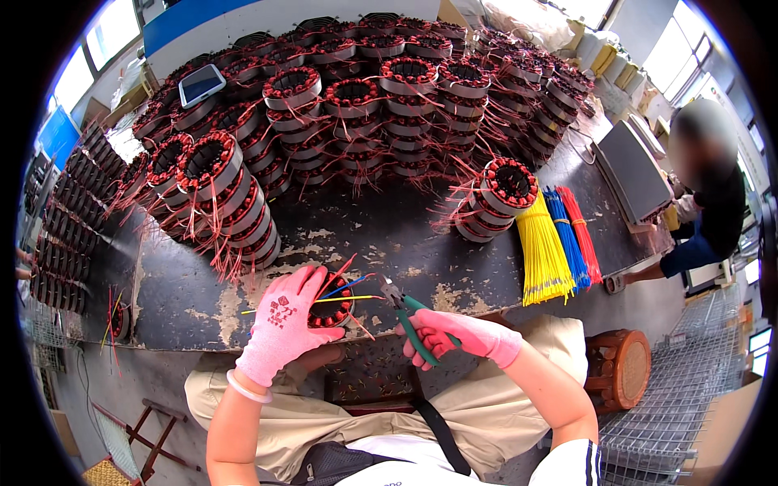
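Note:
My left hand (285, 321), in a pink glove, grips a motor stator (344, 311) with a black core and red windings at the bench's near edge. From the stator stick out a blue wire (352, 286), a yellow wire (361, 297) and thin red leads. My right hand (454, 334), gloved too, is closed around the green handles of wire cutters (412, 304). The cutters' jaws are beside the ends of the wires, to the right of the stator; whether they touch a wire I cannot tell. Part of the stator is hidden under my left hand.
Stacked stators (354, 97) fill the back of the dark, worn bench (356, 223), with shorter stacks left and right. Bundles of yellow wires (545, 255), blue wires (569, 247) and red wires (582, 235) lie at the right. A person (705, 190) is beyond the right edge.

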`<state>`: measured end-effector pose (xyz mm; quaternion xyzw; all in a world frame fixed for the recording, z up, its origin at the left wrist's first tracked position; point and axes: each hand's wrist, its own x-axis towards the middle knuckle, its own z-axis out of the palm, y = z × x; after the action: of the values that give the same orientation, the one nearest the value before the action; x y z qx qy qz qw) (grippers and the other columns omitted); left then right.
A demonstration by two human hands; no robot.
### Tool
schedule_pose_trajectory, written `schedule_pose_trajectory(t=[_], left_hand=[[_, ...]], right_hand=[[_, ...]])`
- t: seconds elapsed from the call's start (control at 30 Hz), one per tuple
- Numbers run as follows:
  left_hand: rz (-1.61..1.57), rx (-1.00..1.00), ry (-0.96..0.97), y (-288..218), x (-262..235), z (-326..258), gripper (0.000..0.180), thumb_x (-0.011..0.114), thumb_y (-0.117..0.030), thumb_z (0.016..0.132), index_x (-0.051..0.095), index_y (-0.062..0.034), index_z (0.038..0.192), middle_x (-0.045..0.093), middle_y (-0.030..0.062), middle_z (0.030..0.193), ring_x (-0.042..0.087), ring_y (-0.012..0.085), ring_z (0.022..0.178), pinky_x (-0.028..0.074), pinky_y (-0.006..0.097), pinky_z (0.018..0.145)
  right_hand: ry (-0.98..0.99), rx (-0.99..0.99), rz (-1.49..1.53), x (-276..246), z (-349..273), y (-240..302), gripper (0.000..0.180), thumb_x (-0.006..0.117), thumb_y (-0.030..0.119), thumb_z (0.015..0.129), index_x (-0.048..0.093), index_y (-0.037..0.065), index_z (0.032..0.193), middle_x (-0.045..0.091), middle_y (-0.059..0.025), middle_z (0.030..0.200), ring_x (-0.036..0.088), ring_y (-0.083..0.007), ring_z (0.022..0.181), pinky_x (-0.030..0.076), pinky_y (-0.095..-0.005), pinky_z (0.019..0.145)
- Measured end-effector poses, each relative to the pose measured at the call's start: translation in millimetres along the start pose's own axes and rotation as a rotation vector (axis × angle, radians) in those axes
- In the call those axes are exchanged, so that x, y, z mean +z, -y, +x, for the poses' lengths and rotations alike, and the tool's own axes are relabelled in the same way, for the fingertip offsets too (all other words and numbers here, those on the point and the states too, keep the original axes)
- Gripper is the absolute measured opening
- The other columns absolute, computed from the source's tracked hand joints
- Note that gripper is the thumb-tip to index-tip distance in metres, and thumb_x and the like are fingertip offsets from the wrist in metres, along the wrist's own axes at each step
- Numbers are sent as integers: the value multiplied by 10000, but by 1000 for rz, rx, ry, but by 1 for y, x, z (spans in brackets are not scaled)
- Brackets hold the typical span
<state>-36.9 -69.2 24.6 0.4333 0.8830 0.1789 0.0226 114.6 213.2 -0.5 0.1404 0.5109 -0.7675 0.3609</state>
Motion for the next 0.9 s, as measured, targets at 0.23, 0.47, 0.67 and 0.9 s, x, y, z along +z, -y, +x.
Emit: schedule_pose_trajectory(t=[0.23, 0.47, 0.67, 0.9], left_hand=[[0, -10, 22, -2, -2, 0, 926, 888, -408, 653, 520, -44, 1421, 535, 177, 1410, 544, 399, 1242, 443, 477, 1074], [-15, -9, 10, 0, 0, 0, 943, 896, -364, 613, 526, -38, 1418, 544, 186, 1412, 555, 403, 1234, 444, 480, 1061], [5, -58, 7, -5, -3, -1, 945, 894, -416, 628, 526, -37, 1411, 557, 182, 1389, 570, 396, 1215, 460, 476, 1039], [199, -223, -90, -21, 15, -1, 960, 836, -596, 672, 541, 23, 1344, 604, 188, 1214, 627, 367, 1066, 491, 465, 940]], right_hand=[[-41, -7, -37, 3, 7, 10, 609, 411, 508, 1079, 512, 1, 1403, 676, -115, 1119, 694, -199, 934, 577, -343, 850], [-131, -91, -108, 14, 9, 17, 594, 507, 585, 1024, 585, 31, 1222, 665, -42, 931, 669, -137, 765, 547, -280, 685], [-187, -128, -124, 15, 11, 17, 581, 533, 562, 1023, 573, 24, 1238, 667, -52, 938, 668, -151, 773, 551, -288, 702], [-46, 31, -32, 6, -7, 10, 632, 375, 519, 1089, 463, 11, 1455, 669, -125, 1191, 689, -221, 1004, 548, -345, 913]])
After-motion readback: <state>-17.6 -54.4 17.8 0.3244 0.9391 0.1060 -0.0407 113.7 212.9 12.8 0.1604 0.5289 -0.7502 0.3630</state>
